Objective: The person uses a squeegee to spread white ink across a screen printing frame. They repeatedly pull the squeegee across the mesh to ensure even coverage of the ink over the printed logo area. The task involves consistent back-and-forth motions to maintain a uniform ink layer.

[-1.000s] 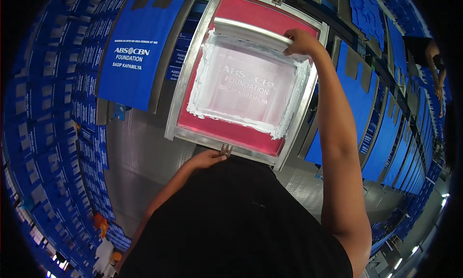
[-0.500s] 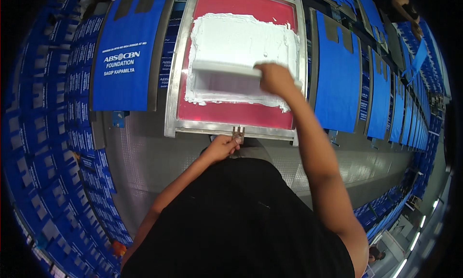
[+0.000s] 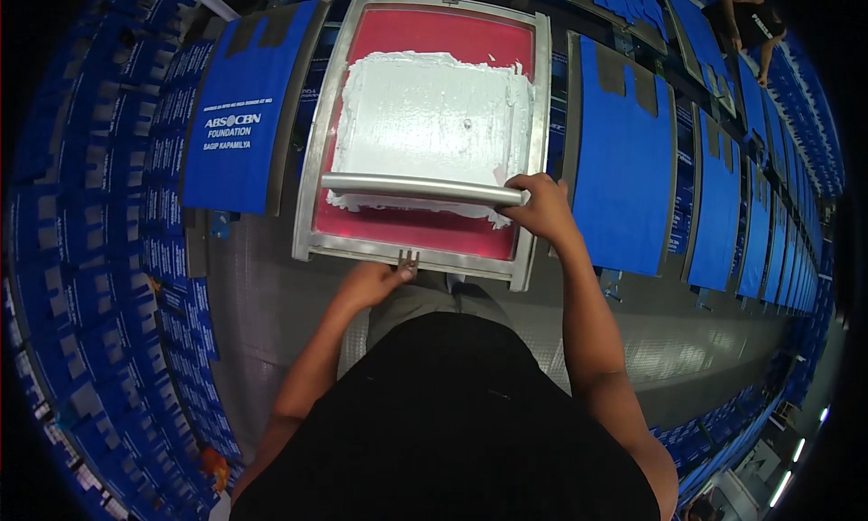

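Before me lies a printing screen, its metal frame (image 3: 316, 150) around a red mesh (image 3: 416, 37). White ink (image 3: 425, 114) coats the middle of the mesh in a thick-edged rectangle. My right hand (image 3: 541, 204) is closed round the right end of a long squeegee (image 3: 420, 188), which spans the screen crosswise over the near edge of the ink. At the frame's near side, my left hand (image 3: 372, 281) pinches a small pronged metal clamp (image 3: 409, 260) fixed there. The underside of the squeegee is hidden.
A blue fabric panel with white print (image 3: 240, 114) lies on a board to the left. Another blue panel (image 3: 624, 159) is at the right, with several more in a row beyond. Printed blue pieces (image 3: 99, 277) hang at far left. Another person (image 3: 746, 33) stands at the far right.
The squeegee has come nearer to me, from mid-screen to the near edge of the ink, with my right hand on it. My view has shifted a little; my left hand stays at the clamp.
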Action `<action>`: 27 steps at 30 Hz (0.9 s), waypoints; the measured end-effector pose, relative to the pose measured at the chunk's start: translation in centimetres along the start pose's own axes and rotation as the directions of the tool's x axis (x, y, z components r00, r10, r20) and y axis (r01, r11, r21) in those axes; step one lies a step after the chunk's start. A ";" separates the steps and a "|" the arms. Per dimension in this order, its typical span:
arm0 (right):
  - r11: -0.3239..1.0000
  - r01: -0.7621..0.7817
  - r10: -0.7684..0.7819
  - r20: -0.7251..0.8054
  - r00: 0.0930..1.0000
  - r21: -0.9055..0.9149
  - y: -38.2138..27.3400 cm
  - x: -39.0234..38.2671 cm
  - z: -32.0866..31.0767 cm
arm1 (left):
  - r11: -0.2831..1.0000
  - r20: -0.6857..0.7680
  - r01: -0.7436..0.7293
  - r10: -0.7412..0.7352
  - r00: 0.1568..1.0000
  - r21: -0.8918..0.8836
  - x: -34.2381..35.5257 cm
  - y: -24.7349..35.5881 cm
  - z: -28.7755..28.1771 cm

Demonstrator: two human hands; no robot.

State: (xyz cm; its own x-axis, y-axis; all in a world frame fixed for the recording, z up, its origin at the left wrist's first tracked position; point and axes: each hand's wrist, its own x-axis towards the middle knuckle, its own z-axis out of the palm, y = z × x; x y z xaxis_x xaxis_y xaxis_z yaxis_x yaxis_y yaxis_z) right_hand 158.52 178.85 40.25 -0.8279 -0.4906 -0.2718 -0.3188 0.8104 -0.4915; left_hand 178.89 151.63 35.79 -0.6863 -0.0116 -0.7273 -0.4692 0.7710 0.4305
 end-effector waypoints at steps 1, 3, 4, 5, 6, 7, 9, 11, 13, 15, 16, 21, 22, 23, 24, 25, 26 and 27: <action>0.978 -0.007 0.010 -0.013 1.000 0.209 1.4 0.2 0.8 | 0.992 -0.235 -0.041 0.012 0.972 -0.120 -0.5 0.2 -1.4; 0.806 -0.006 0.034 -0.036 0.999 0.591 4.3 1.5 3.1 | 0.935 -0.627 -0.198 -0.033 0.778 -0.295 0.6 -2.7 -3.9; 0.761 0.050 -0.001 -0.076 0.997 0.647 5.4 2.3 3.9 | 0.956 -0.708 -0.108 -0.122 0.695 -0.271 1.1 -2.7 -7.4; 0.724 0.005 0.032 -0.040 0.999 0.690 5.3 3.0 3.6 | 0.987 -0.792 -0.027 -0.109 0.600 -0.156 2.1 -4.2 -9.8; 0.681 -0.042 0.065 -0.003 0.998 0.731 5.1 3.7 3.5 | 0.996 -0.862 0.071 -0.074 0.501 -0.044 3.1 -5.8 -11.7; 0.629 -0.091 0.091 0.043 0.995 0.773 4.5 4.2 3.8 | 0.978 -0.816 -0.047 -0.144 0.560 -0.205 4.3 -8.3 -12.2; 0.572 -0.076 0.107 0.017 0.994 0.817 4.0 5.1 4.6 | 0.817 -0.683 -0.247 -0.226 0.695 -0.522 6.8 -11.7 -11.5; 0.584 -0.103 0.140 0.025 0.990 0.805 4.8 5.0 5.0 | 0.838 -0.696 -0.238 -0.213 0.686 -0.491 6.8 -10.9 -11.3; 0.587 -0.082 0.156 -0.013 0.988 0.805 6.0 3.2 2.4 | 0.782 -0.696 -0.309 -0.211 0.687 -0.541 4.5 -7.7 -10.8; 0.544 -0.073 0.195 -0.041 0.980 0.836 8.5 -0.2 -0.9 | 0.809 -0.727 -0.327 -0.170 0.666 -0.489 2.8 -3.4 -8.3; 0.566 -0.105 0.229 -0.034 0.973 0.818 10.7 -2.5 -2.9 | 0.822 -0.721 -0.312 -0.162 0.674 -0.477 2.0 0.1 -7.3; 0.565 -0.100 0.439 -0.196 0.877 0.819 26.5 -15.4 -12.6 | 0.657 -0.698 -0.525 -0.003 0.716 -0.541 5.7 12.9 3.7; 0.591 -0.130 0.470 -0.209 0.858 0.796 28.7 -17.9 -14.5 | 0.678 -0.738 -0.568 0.055 0.673 -0.467 6.4 15.5 5.4; 0.616 -0.160 0.500 -0.226 0.836 0.771 31.1 -20.4 -16.1 | 0.692 -0.771 -0.608 0.117 0.626 -0.389 7.0 18.1 7.2; 0.619 -0.138 0.491 -0.244 0.836 0.774 33.8 -22.7 -17.0 | 0.660 -0.735 -0.609 0.125 0.667 -0.440 7.4 20.5 8.6; 0.619 -0.109 0.480 -0.265 0.836 0.778 36.3 -24.4 -17.5 | 0.629 -0.700 -0.608 0.138 0.700 -0.484 7.7 22.9 9.5; 0.624 -0.115 0.476 -0.260 0.840 0.773 38.7 -26.0 -18.0 | 0.596 -0.662 -0.603 0.153 0.734 -0.531 8.1 25.0 10.7; 0.627 -0.118 0.469 -0.252 0.847 0.770 40.7 -27.0 -18.4 | 0.598 -0.666 -0.606 0.155 0.730 -0.525 8.7 26.8 11.8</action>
State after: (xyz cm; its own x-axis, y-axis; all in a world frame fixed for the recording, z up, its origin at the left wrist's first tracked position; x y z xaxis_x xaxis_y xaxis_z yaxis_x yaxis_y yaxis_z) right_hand 159.41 231.03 42.84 -0.9666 0.0451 -0.2521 0.2531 0.3191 -0.9133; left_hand 166.90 179.73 34.64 -0.9437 -0.3125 -0.1082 -0.1564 0.1335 0.9786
